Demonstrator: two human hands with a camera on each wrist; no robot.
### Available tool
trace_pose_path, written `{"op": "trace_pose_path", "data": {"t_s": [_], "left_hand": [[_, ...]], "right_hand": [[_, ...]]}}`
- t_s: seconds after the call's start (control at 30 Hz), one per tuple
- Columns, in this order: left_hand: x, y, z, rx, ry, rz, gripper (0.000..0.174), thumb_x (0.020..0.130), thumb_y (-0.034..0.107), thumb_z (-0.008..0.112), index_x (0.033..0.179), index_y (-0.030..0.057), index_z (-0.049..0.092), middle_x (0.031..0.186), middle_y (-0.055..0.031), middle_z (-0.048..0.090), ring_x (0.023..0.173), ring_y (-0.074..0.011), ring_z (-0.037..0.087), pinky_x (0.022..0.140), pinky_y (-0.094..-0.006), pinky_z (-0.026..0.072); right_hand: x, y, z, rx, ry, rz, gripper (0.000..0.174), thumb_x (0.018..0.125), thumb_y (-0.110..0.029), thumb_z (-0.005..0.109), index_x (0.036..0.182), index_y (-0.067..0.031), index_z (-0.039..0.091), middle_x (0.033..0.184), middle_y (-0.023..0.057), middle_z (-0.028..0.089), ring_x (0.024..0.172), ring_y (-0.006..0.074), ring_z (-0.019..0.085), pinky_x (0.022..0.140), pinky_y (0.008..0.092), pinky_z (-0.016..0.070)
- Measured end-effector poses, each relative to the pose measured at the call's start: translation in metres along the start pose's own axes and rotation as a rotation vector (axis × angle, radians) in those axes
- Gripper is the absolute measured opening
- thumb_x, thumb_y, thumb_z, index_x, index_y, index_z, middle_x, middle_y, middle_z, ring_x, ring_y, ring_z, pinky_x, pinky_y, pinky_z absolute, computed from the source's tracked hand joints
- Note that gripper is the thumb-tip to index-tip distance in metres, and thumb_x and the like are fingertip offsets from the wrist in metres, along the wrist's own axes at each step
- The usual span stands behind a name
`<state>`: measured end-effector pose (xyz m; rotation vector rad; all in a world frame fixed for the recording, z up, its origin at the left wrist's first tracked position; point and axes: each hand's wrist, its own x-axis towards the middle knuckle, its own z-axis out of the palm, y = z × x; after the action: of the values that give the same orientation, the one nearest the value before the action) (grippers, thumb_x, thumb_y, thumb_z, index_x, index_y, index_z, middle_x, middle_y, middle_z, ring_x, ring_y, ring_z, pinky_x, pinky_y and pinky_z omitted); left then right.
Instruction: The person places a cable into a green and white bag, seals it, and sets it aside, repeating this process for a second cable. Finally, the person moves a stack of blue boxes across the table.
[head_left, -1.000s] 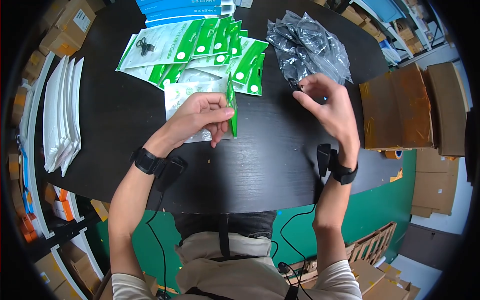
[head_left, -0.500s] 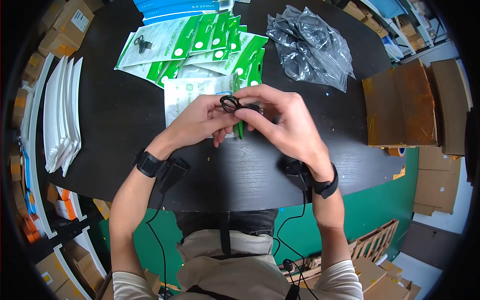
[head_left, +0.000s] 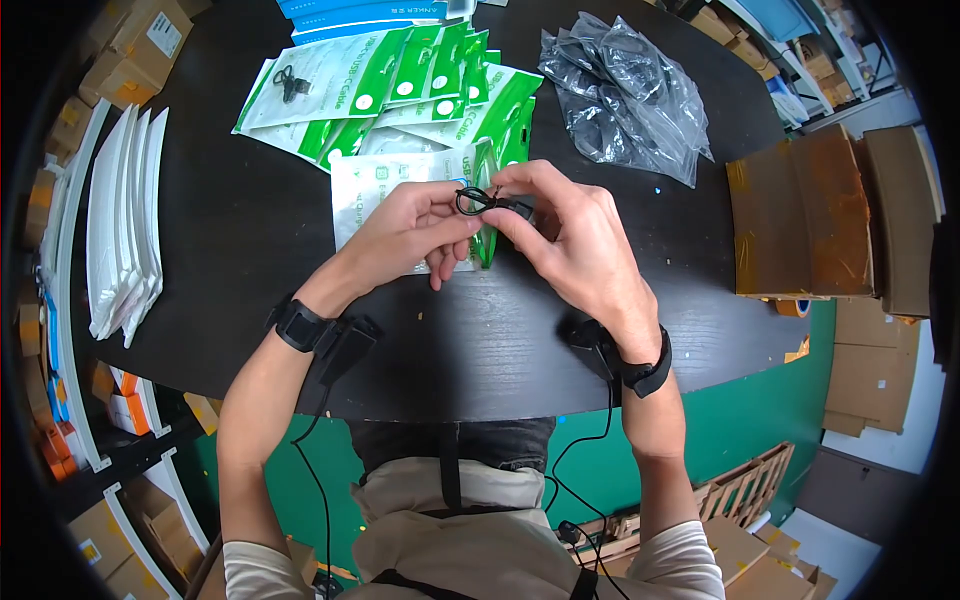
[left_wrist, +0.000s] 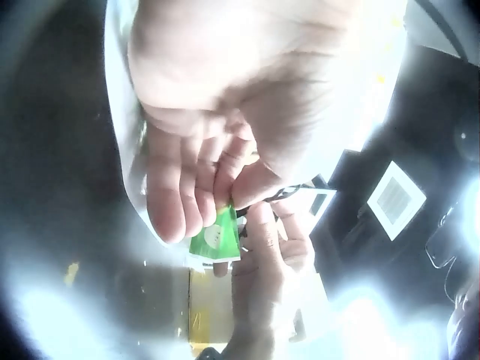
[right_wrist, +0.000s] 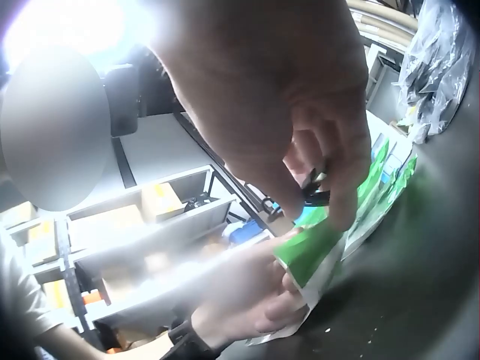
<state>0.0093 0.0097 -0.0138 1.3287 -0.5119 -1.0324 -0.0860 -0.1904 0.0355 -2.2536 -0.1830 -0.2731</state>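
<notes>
My left hand [head_left: 400, 228] grips a white and green USB-C cable pouch [head_left: 352, 185] by its green end. That green end [left_wrist: 214, 238] sticks out past the curled fingers in the left wrist view. Close beside it, my right hand [head_left: 590, 245] pinches a small coiled black cable [head_left: 472, 202] between thumb and fingers. The cable's loop overlaps the pouch's green edge in the head view. In the right wrist view, the black cable [right_wrist: 319, 198] sits just above the pouch's green part [right_wrist: 311, 253], partly hidden by the right fingers.
Several green and white pouches [head_left: 330, 85] lie piled beyond my hands, with blue boxes [head_left: 365, 22] behind. Clear plastic bags [head_left: 630, 110] with dark contents are at the back right. White envelopes [head_left: 125, 225] stand at left; a cardboard box [head_left: 800, 215] is at right.
My right hand has brought the black cable from beside the clear bags leftward to the pouch's green end. The left hand keeps its hold on the pouch, nearly in place.
</notes>
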Motion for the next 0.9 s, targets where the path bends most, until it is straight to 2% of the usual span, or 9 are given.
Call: {"op": "trace_pose_path", "data": {"t_s": [0.17,0.43,0.53,0.7,0.9], "left_hand": [[0.0,0.002,-0.002,-0.059,0.007,0.007,0.014,0.103,0.015,0.062,0.096,0.0034,0.059,0.074,-0.0054,0.065,0.058,-0.0123,0.065,0.048,-0.0248,0.0519],[0.0,0.002,-0.002,-0.066,0.005,0.013,0.02,0.103,0.018,0.062,0.089,0.0047,0.058,0.074,-0.0039,0.065,0.057,-0.0101,0.065,0.048,-0.0231,0.0524],[0.0,0.002,0.0,-0.054,0.008,0.011,0.021,0.103,0.019,0.063,0.089,0.0049,0.058,0.074,-0.0034,0.065,0.057,-0.0092,0.064,0.048,-0.0229,0.0519],[0.001,0.001,0.003,0.04,0.004,0.0,0.021,0.103,0.017,0.064,0.088,0.0049,0.057,0.073,-0.0039,0.065,0.055,-0.0092,0.063,0.047,-0.0226,0.0502],[0.0,0.0,0.004,0.062,0.003,0.006,0.023,0.104,0.019,0.065,0.087,0.0049,0.057,0.073,-0.003,0.065,0.055,-0.0084,0.063,0.048,-0.0222,0.0501]], "right_hand": [[-0.002,0.007,0.0,-0.096,-0.035,-0.013,0.028,0.088,-0.006,0.077,0.112,0.0006,0.064,0.099,0.0136,0.077,0.058,0.0188,0.067,0.054,0.0303,0.0502],[-0.003,0.011,0.0,-0.129,0.007,-0.035,0.026,0.086,-0.001,0.073,0.11,0.0005,0.064,0.103,0.0149,0.074,0.076,0.0283,0.072,0.063,0.0356,0.0547],[-0.003,0.018,0.002,-0.241,0.027,-0.065,0.026,0.085,0.001,0.071,0.11,-0.0004,0.066,0.102,0.0153,0.073,0.085,0.0337,0.071,0.067,0.0391,0.0559],[-0.006,0.007,0.001,-0.368,0.005,-0.102,0.025,0.085,-0.001,0.07,0.11,-0.0025,0.069,0.095,0.0149,0.07,0.081,0.0353,0.07,0.066,0.0414,0.0556],[-0.007,0.0,-0.002,-0.433,-0.036,-0.047,0.026,0.086,-0.005,0.07,0.112,-0.0053,0.073,0.088,0.0134,0.067,0.073,0.0343,0.068,0.064,0.0425,0.0547]]}}
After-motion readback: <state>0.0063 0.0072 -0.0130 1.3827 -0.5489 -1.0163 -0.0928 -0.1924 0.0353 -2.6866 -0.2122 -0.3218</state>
